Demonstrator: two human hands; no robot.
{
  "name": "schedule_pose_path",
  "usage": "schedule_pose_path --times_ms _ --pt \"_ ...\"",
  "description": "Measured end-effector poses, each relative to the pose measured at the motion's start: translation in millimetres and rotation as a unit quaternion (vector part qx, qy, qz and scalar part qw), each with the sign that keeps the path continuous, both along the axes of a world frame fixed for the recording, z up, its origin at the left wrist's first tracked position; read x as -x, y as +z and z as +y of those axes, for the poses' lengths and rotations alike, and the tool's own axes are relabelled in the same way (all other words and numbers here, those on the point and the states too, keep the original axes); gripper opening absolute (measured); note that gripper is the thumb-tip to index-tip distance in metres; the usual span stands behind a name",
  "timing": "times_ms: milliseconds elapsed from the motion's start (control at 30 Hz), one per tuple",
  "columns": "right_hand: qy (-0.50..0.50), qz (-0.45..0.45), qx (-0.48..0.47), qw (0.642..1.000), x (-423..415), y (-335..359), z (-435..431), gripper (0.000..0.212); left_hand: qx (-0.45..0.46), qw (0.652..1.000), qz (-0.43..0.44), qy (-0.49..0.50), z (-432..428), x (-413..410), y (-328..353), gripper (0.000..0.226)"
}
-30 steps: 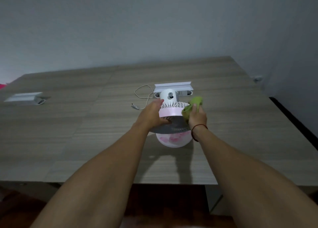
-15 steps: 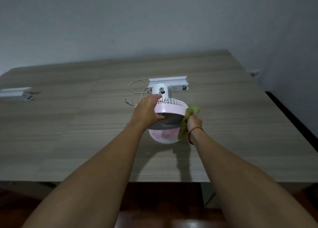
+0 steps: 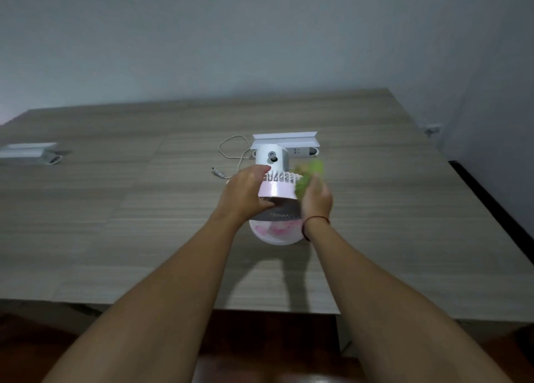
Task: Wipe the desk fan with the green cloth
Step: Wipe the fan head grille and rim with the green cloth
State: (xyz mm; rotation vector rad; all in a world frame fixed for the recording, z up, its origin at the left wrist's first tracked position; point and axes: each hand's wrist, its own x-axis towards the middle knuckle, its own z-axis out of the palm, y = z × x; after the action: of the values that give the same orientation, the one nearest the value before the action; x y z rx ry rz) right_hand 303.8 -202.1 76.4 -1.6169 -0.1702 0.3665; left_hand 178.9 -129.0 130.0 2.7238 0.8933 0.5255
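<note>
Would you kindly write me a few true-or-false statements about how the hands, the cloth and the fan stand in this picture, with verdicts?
1. The left hand grips the left side of the pink and white desk fan. True.
2. The crumpled green cloth lies flat on the wooden table. False: the right hand holds it against the fan's right side.
3. A dark cord bracelet circles the right wrist. True.
4. The fan's thin white cable is plugged into the white power strip. False: its loose end lies on the table, left of the fan.
5. The fan stands on the floor. False: it is on the table.
</note>
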Motion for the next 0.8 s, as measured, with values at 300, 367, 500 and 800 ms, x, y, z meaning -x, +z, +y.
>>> schedule_pose_path --times_ms 300,367,500,800 --pt "0.009 -0.033 0.014 0.999 14 10 8 0.039 0.026 0.999 -0.011 0.026 6 -1 -1 0.082" --pt "0.021 -0.165 0.015 0.986 29 21 9 0.046 0.024 0.999 -0.015 0.027 3 -4 -3 0.077" --pt "0.031 -0.160 -0.021 0.986 30 32 9 0.048 0.008 0.999 -0.020 0.033 -1 -6 -2 0.071" --pt "0.040 0.334 -0.106 0.936 -50 -85 27 0.054 -0.003 1.000 -0.022 0.007 6 -2 -3 0.078"
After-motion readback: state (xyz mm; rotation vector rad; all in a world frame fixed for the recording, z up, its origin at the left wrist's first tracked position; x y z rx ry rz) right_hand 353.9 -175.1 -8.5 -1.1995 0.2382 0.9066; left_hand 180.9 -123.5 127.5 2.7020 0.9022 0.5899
